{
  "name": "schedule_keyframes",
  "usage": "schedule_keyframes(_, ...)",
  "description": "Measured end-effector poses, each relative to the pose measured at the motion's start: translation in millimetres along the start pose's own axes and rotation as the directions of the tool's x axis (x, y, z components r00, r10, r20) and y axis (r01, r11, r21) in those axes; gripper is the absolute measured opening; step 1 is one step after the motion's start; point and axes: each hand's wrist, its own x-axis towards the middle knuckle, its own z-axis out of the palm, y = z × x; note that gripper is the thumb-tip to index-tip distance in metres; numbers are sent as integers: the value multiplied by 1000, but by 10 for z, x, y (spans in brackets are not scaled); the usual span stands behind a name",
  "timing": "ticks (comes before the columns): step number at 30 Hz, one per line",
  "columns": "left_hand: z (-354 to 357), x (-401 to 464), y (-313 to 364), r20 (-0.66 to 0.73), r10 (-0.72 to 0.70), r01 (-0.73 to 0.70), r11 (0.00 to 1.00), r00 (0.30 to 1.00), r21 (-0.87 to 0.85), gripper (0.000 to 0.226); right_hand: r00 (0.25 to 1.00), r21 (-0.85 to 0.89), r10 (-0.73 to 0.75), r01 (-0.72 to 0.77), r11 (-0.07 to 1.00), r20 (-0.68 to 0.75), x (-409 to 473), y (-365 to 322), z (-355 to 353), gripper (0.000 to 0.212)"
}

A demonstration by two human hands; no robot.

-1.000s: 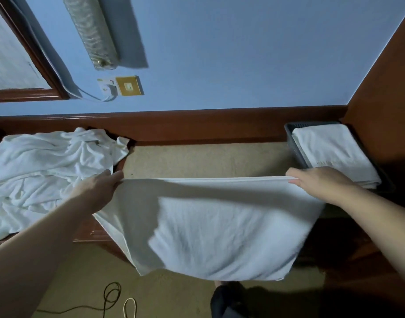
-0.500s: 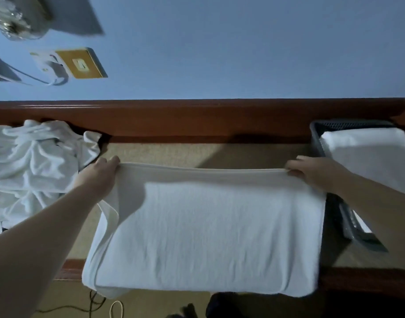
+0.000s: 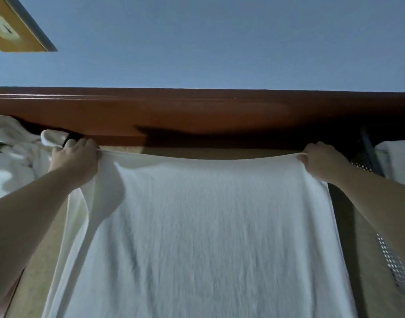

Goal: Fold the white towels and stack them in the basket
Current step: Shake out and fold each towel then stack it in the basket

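Note:
A white towel lies spread over the beige surface, its far edge close to the wooden back rail. My left hand grips the towel's far left corner. My right hand pinches its far right corner. The dark perforated basket stands at the right edge, with a folded white towel inside it. A heap of unfolded white towels lies at the left.
A red-brown wooden rail runs along the back under a blue wall. A yellow wall plate shows at the top left. The basket's perforated side runs down the right edge beside my right forearm.
Both hands have carried the towel's far edge away from me toward the back rail, laying it out flat. The view has moved closer and lower.

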Motion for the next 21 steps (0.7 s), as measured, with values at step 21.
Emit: schedule_keyframes(21,788,701,-3,-62,-185,160,943,981,-291,40,890,483,452,-369,794,-64,637,18,484,79)
